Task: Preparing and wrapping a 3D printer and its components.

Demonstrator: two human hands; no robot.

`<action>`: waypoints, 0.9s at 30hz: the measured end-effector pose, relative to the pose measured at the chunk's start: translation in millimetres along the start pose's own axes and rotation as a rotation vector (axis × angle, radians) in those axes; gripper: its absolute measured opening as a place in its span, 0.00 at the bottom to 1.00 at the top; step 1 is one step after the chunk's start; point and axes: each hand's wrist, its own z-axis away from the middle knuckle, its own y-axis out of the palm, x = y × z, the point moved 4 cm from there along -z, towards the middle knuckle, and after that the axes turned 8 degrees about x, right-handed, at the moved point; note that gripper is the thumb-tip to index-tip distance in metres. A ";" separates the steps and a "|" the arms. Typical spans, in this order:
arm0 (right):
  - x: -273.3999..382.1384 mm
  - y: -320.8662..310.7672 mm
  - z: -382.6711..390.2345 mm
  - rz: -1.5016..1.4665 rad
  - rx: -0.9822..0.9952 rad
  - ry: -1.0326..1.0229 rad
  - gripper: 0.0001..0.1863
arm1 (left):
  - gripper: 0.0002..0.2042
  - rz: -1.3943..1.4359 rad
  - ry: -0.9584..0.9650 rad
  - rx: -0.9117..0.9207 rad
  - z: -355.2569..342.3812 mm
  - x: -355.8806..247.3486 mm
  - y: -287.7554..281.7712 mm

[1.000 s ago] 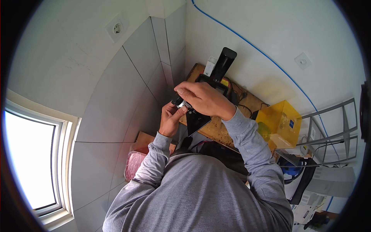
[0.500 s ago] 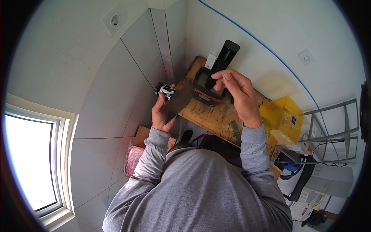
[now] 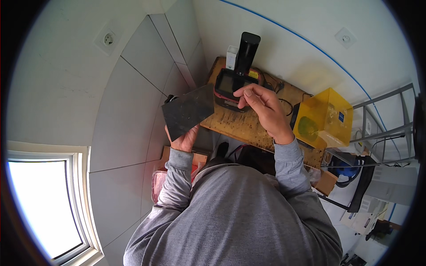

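Note:
A flat, dark rectangular build plate [image 3: 188, 111] is held up at the left, its broad face tilted into view. My left hand [image 3: 186, 139] grips it from below, and most of the fingers are hidden behind it. A bit of the black and silver mount [image 3: 172, 97] shows past its far edge. My right hand [image 3: 262, 108] hangs in the air over the bench, apart from the plate. Its fingers are curled in with thumb and forefinger close together; whether anything is between them is hidden. Just beyond it stands a black and red resin 3D printer [image 3: 227, 102] with a tall black column [image 3: 247, 51].
A worn wooden bench [image 3: 235, 126] carries the printer, a white box [image 3: 231, 56] and a see-through yellow cover [image 3: 341, 99]. Grey metal rack bars [image 3: 386, 126] stand at the right. Tiled wall [image 3: 128, 119] and a window [image 3: 46, 204] close off the left side.
My left hand has turned the build plate from nearly edge-on to face-on. The view has shifted, and my right hand keeps much the same curled shape.

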 end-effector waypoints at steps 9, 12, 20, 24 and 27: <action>-15.4 4.5 6.1 -0.034 0.023 0.071 0.17 | 0.19 0.189 -0.036 0.036 8.7 14.0 28.5; -19.7 7.3 6.0 -0.045 0.021 0.064 0.17 | 0.20 0.257 -0.064 0.049 11.0 8.6 28.5; -24.0 13.0 6.1 -0.068 0.024 0.063 0.18 | 0.20 0.204 -0.038 0.044 11.3 -1.2 17.2; -24.3 16.0 5.2 -0.045 0.028 0.066 0.18 | 0.19 0.166 -0.003 0.008 10.5 -3.9 16.9; -23.3 17.1 4.6 -0.057 0.017 0.066 0.18 | 0.19 0.003 0.043 0.014 8.2 -6.0 21.0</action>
